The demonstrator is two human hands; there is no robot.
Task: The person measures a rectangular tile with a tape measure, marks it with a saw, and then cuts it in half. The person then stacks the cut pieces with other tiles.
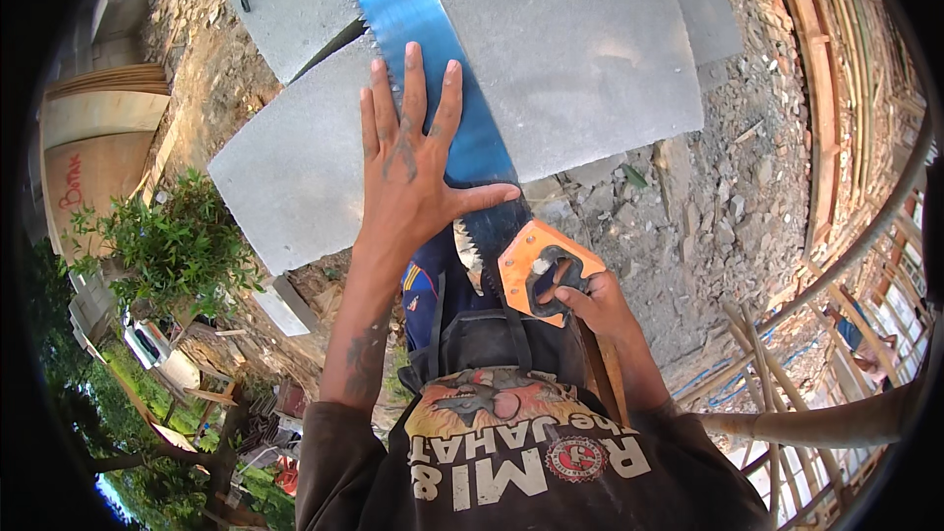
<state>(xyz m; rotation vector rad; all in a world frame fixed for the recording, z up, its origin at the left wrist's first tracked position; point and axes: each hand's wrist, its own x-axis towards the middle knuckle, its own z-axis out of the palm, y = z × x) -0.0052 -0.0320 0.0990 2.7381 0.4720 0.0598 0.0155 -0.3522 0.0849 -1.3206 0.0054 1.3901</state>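
Observation:
A hand saw with a blue blade point(418, 5) lies across a long grey block point(590, 59), its teeth along the left edge. My right hand point(602, 310) is wrapped round the saw's orange and black handle point(526, 251), close to my body. With fingers spread, my left hand point(408, 157) lies over the blade and the block's upper face, the thumb reaching across the blade toward the handle. Part of the blade is hidden under that palm. Whether the teeth have cut into the block cannot be made out.
More grey blocks point(295, 10) lie beyond, a dark gap between them. Rubble ground point(757, 167) surrounds the blocks. A leafy bush point(182, 246) and a wooden board point(103, 182) stand at left. Timber and bamboo poles point(816, 88) line the right, with a thick pole point(816, 423) lower down.

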